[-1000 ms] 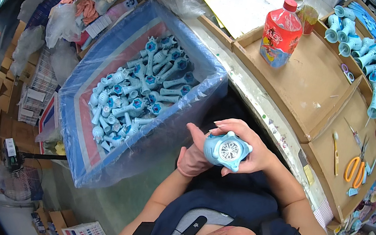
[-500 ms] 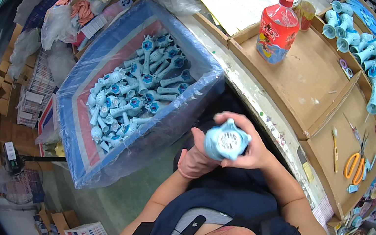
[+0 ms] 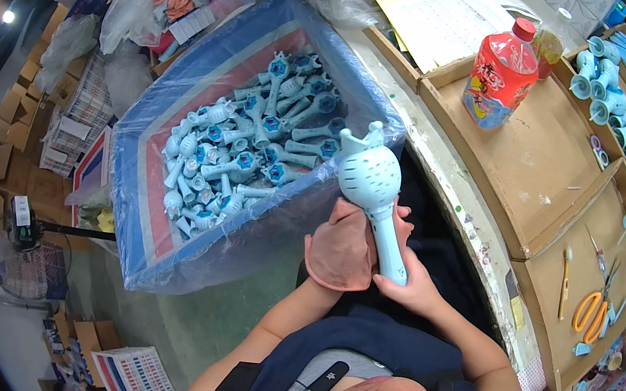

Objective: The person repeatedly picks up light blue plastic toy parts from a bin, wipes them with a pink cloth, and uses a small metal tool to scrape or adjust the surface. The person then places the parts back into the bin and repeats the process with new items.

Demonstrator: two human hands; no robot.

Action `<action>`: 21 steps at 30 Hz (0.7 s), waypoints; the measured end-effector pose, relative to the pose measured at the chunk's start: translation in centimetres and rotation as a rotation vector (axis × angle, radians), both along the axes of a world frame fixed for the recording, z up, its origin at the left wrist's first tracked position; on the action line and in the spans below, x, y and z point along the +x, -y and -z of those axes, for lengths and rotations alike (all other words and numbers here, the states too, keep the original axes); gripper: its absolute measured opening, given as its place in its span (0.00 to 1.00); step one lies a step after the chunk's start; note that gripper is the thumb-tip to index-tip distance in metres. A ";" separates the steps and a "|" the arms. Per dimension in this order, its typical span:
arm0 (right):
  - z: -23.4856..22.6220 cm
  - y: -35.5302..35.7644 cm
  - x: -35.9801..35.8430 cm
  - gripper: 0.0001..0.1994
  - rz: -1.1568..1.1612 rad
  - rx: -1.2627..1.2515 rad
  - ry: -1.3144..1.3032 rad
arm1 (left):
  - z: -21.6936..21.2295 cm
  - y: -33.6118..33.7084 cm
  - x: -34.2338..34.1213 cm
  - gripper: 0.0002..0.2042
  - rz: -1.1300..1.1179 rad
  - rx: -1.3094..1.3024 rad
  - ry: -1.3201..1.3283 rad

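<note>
Near frame centre, steady the blue wand point(image 3: 371, 177) your right hand point(image 3: 415, 286) grips low; your left hand's point(image 3: 342, 248) hold I cannot tell.

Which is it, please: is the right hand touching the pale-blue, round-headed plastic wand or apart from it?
Touching: the head view shows the right hand, thumb against the lower end of the wand.

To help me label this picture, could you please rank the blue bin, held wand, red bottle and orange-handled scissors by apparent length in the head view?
1. Blue bin
2. Held wand
3. Red bottle
4. Orange-handled scissors
True sizes may differ: nearness enlarges things.
</note>
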State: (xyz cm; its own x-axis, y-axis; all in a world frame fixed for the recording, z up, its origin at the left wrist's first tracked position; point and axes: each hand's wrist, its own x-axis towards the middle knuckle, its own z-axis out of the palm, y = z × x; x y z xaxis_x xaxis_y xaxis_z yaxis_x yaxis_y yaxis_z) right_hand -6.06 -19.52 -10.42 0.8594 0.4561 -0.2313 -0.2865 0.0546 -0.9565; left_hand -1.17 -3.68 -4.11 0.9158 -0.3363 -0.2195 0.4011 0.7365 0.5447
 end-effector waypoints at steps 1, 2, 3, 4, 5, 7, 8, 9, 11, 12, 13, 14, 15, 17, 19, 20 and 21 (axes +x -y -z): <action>0.1 0.4 0.1 0.32 -0.050 0.190 -0.086 | 0.2 -0.1 0.1 0.30 0.043 -0.013 0.044; 0.2 0.8 0.2 0.31 -0.108 0.323 -0.223 | 0.5 0.0 0.1 0.34 0.074 -0.215 -0.026; 0.3 1.2 0.4 0.30 -0.180 0.471 -0.333 | 0.7 0.1 0.1 0.34 0.080 -0.257 -0.039; 0.4 1.3 0.4 0.29 -0.252 0.617 -0.443 | 0.9 0.2 0.1 0.34 0.071 -0.296 -0.072; 0.5 1.5 0.6 0.28 -0.321 0.836 -0.540 | 1.1 0.3 0.1 0.34 0.077 -0.346 -0.105; 0.7 1.4 0.4 0.28 -0.291 0.805 -0.566 | 1.2 0.4 0.0 0.34 0.032 -0.202 -0.083; 0.8 1.3 0.4 0.29 -0.260 0.767 -0.579 | 1.1 0.4 0.0 0.34 0.030 -0.153 -0.053; 0.7 1.3 0.3 0.30 -0.254 0.741 -0.590 | 1.0 0.3 0.0 0.34 0.029 -0.105 -0.022; 0.5 1.2 0.3 0.34 -0.234 0.698 -0.553 | 0.7 0.1 -0.2 0.35 -0.002 -0.033 -0.008; 0.2 1.3 0.4 0.34 -0.234 0.682 -0.542 | 0.5 0.0 -0.3 0.35 -0.007 -0.026 -0.019; 0.0 1.3 0.4 0.35 -0.233 0.665 -0.530 | 0.3 -0.1 -0.4 0.34 -0.016 -0.034 -0.049; -0.3 1.4 0.4 0.36 -0.242 0.626 -0.513 | 0.2 -0.2 -0.5 0.34 -0.025 0.023 -0.018; -0.5 1.5 0.4 0.37 -0.251 0.587 -0.495 | 0.1 -0.2 -0.6 0.34 -0.036 0.065 -0.006; -0.9 1.5 0.5 0.36 -0.257 0.553 -0.472 | 0.1 -0.3 -0.6 0.33 -0.042 0.088 0.017; -1.2 1.4 0.6 0.35 -0.275 0.585 -0.458 | 0.1 -0.3 -0.6 0.31 -0.022 0.057 0.019; -1.3 1.3 0.8 0.32 -0.158 0.436 -0.286 | 0.0 -0.3 -0.6 0.30 -0.020 0.072 0.048; -1.5 1.2 1.2 0.29 -0.065 0.303 -0.108 | 0.0 -0.3 -0.7 0.29 -0.009 0.092 0.065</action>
State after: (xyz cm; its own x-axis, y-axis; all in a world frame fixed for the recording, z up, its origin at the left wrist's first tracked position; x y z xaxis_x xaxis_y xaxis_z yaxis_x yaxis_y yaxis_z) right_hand -4.87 -20.73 -8.90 0.8042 0.5710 -0.1648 -0.3972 0.3100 -0.8638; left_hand -1.88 -3.39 -4.08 0.9321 -0.3088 -0.1893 0.3561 0.6854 0.6352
